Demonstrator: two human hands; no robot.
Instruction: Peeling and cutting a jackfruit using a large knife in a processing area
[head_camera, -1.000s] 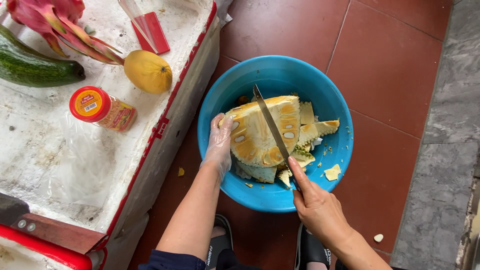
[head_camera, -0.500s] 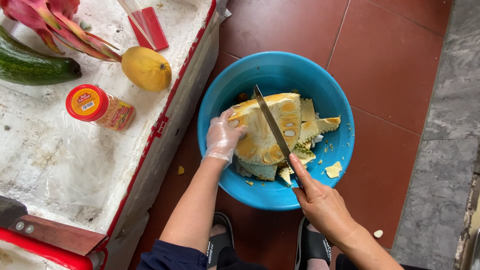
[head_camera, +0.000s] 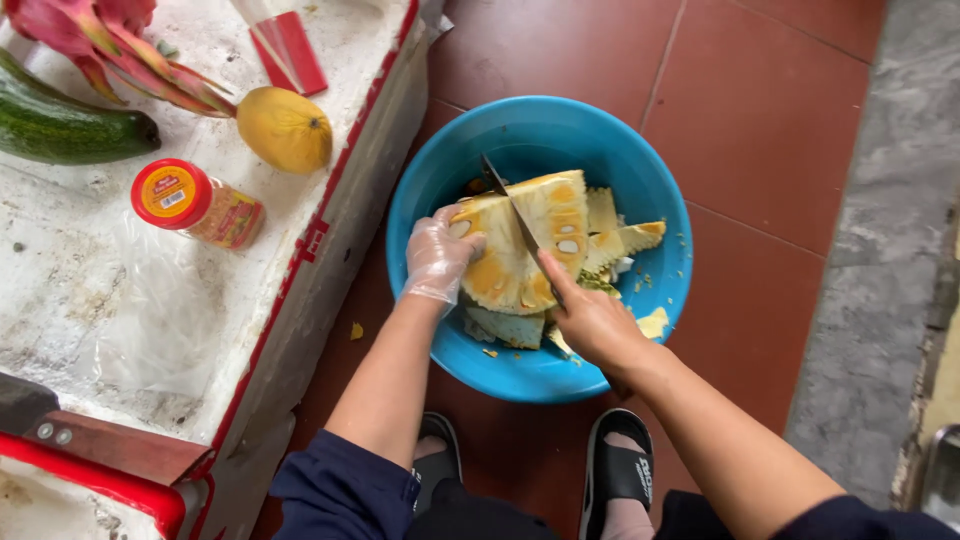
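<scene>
Since half a second ago, my left hand (head_camera: 437, 262) is sitting higher on the jackfruit chunk (head_camera: 520, 245) in the blue basin (head_camera: 640, 180) on the floor, and the knife (head_camera: 510, 208) is biting deeper along its middle. I judge the blade could slip on the sticky flesh toward the gloved fingers curled tight over the fruit's left edge just beside the cut, while my bare right hand (head_camera: 592, 322) is wrapped closed around the handle, forefinger lying along the spine.
</scene>
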